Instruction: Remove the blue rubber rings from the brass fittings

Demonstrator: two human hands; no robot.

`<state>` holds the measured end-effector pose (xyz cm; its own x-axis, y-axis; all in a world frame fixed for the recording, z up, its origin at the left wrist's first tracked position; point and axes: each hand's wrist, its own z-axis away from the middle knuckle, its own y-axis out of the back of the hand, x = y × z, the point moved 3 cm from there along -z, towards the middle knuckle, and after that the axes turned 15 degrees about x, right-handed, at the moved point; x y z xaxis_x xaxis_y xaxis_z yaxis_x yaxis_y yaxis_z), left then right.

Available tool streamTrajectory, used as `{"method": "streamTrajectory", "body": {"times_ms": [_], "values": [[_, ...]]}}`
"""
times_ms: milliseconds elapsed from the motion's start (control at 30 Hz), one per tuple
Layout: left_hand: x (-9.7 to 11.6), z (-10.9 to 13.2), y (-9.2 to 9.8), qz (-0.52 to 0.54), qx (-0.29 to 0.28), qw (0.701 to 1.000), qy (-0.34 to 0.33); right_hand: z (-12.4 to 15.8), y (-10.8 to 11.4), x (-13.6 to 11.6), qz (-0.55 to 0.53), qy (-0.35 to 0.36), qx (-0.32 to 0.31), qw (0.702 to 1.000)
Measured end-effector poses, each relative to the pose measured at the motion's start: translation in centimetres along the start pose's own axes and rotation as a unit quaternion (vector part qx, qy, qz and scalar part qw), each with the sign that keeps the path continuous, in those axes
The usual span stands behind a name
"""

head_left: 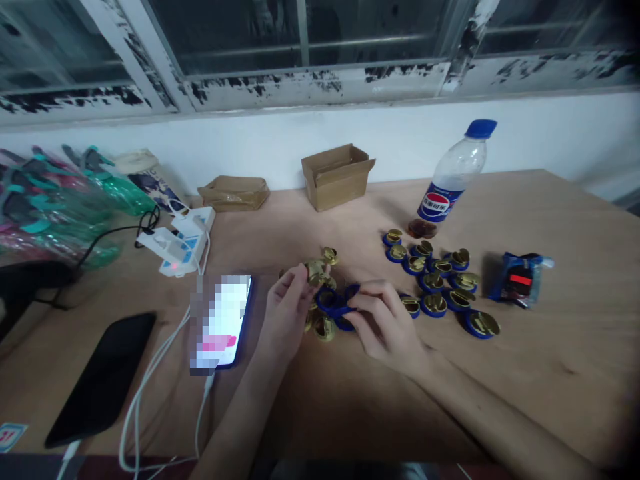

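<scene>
My left hand (287, 307) pinches a round gold metal piece (316, 272) between thumb and fingertips, above the middle of the table. Around and below it lie more loose gold pieces (325, 328), partly covered by the hand. Just to the right, my right hand (385, 320) has its fingers closed at a small cluster of blue rings (327, 299), seemingly gripping one blue ring (344, 311); its fingertips are partly hidden. Beyond the right hand sit several gold pieces set in blue rings (434, 304), their raised gold tabs facing up.
Behind stand an open cardboard box (340, 187), a flatter brown package (234, 195) and a cola bottle (440, 193). A small plastic-wrapped packet (520, 280) lies far right. Leftward are a lit phone (225, 320), a dark phone (103, 380), white cables and a power strip (185, 243).
</scene>
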<state>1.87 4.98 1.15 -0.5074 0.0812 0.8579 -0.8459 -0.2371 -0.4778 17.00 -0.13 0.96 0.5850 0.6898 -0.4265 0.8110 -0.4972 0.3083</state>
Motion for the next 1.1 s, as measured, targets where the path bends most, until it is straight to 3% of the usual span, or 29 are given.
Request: {"method": "streamTrajectory", "body": {"times_ms": [100, 167, 300, 400, 533, 667, 833, 1100], "values": [[0.3, -0.1, 0.3, 0.012, 0.008, 0.999, -0.041, -0.5, 0.7, -0.1, 0.032, 0.001, 0.078, 0.996], [0.4, -0.1, 0.6, 0.002, 0.017, 0.997, -0.077, -0.9, 1.0, 0.4, 0.052, -0.051, 0.11, 0.991], [0.4, 0.1, 0.8, -0.05, 0.009, 0.988, -0.145, -1.2, 0.9, 2.3, 0.081, -0.217, 0.077, 0.97], [0.6, 0.6, 0.4, -0.089, -0.002, 0.975, -0.202, -1.1, 0.6, 3.1, 0.088, -0.263, 0.048, 0.96], [1.0, 1.5, -0.1, -0.167, 0.027, 0.939, -0.298, -1.2, 0.5, 2.7, 0.064, -0.253, 0.047, 0.964], [0.9, 2.4, -0.3, -0.304, 0.032, 0.864, -0.4, -1.4, 0.5, 1.6, -0.004, -0.222, 0.022, 0.975], [0.1, 2.8, -0.3, -0.368, -0.023, 0.803, -0.468, -1.6, 0.3, 0.6, -0.038, -0.15, -0.018, 0.988], [-1.0, 3.2, -0.8, -0.398, -0.126, 0.739, -0.528, -1.2, 0.0, 2.0, 0.029, -0.206, -0.013, 0.978]]}}
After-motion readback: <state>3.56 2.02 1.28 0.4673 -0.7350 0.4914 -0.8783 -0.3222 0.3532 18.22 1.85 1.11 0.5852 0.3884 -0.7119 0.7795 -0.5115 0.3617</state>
